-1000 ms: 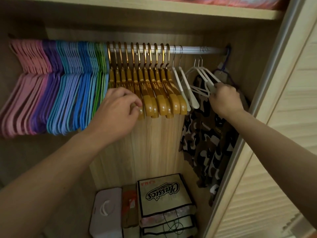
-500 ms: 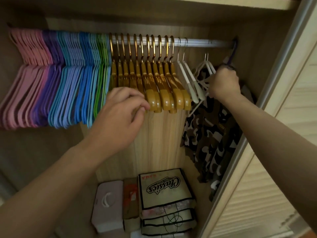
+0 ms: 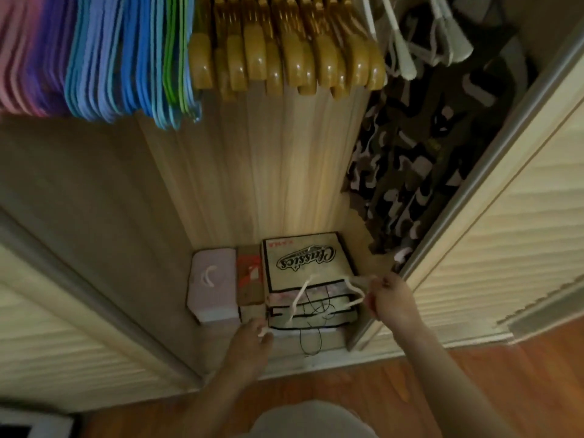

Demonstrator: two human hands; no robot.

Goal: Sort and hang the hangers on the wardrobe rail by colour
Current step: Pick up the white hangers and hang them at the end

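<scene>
Hanging hangers, upper edge of view, left to right: pink plastic hangers (image 3: pixel 15 58), then purple plastic hangers (image 3: pixel 52 52), blue plastic hangers (image 3: pixel 110 58), a few green plastic hangers (image 3: pixel 172 58), glossy brown wooden hangers (image 3: pixel 284 58) and white plastic hangers (image 3: pixel 401 49); the rail itself is out of view. Right of the white hangers hangs a camouflage-patterned garment (image 3: pixel 417 172), against the louvred sliding door (image 3: pixel 505 232).

Wardrobe floor, relative to the beige fabric storage box printed "Classics" (image 3: pixel 303 260): a narrow brown and red cardboard box (image 3: pixel 251 279) stands just to its left, and a pale pink plastic case with a white handle (image 3: pixel 213 279) stands left of that.

Left hand (image 3: pixel 252 343): in front of the storage box's lower left corner, fingertips pinched on one end of a white thin-framed hanger (image 3: pixel 322 295), though blur obscures the exact grip. The hanger spans the front of the storage box, held in the air between both hands.

Right hand (image 3: pixel 390 298): at the storage box's right side, fingers curled and clamped on the hanger's other end.
</scene>
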